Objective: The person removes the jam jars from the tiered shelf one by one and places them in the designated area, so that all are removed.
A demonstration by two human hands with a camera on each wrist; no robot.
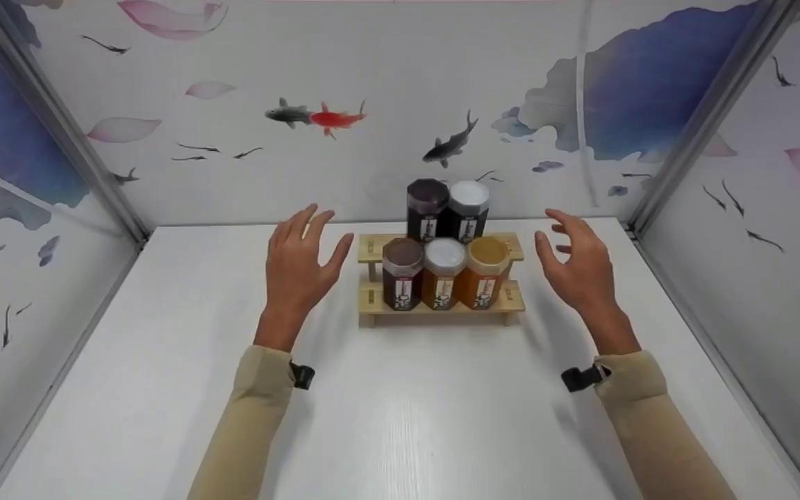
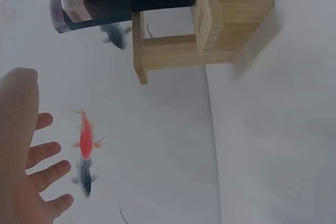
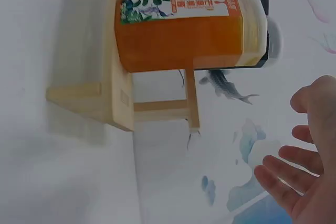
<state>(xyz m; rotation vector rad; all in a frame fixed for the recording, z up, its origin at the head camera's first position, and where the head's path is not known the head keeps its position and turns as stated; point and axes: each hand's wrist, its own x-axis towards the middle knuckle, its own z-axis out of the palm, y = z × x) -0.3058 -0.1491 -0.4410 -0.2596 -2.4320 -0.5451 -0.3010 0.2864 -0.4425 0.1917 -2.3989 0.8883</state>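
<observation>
A two-tier wooden rack [image 1: 442,314] stands on the white table, with several labelled jars on it. The lower step bears a dark jar [image 1: 402,274], an amber jar with a white lid [image 1: 444,274] and an orange jar with a yellowish lid [image 1: 487,272]. Behind them, on the upper step, are a dark jar with a dark lid [image 1: 428,208] and a dark jar with a white lid [image 1: 468,210]. My left hand [image 1: 299,264] hovers left of the rack, fingers spread, touching nothing. To the rack's right, my right hand [image 1: 577,262] is held up with loosely bent fingers and holds nothing.
White panels painted with fish, petals and blue leaves enclose the table [image 1: 400,417] at the back and both sides. Metal posts [image 1: 705,125] stand at the back corners. A black wrist camera [image 1: 303,375] sits at the left cuff, another [image 1: 580,378] at the right.
</observation>
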